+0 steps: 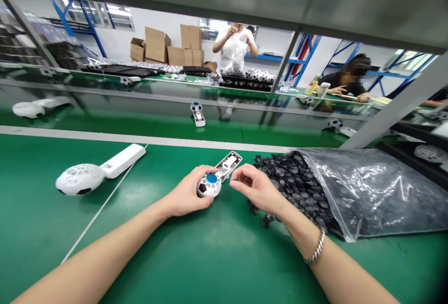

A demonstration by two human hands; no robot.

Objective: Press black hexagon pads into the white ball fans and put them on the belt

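My left hand [192,190] is wrapped round the ball-shaped head of a handheld fan [210,187] with a football pattern and a blue disc on top. The fan's handle [229,164] points away to the upper right, its inside uncovered with a white block and circuit parts showing. Just right of the handle hovers my right hand [257,186], thumb and fingertips brought together in a pinch; whatever lies between them is too small or hidden to tell. Beside that hand, small black plastic pieces [297,178] spill from a clear plastic bag [378,196].
Another white football fan [80,178] lies on the green table at left. Beyond a pale strip [105,136], an opened fan [198,114] and a closed white one [31,108] lie on a green surface. A slanted post [392,99] and dark trays stand at right. Co-workers sit and stand behind.
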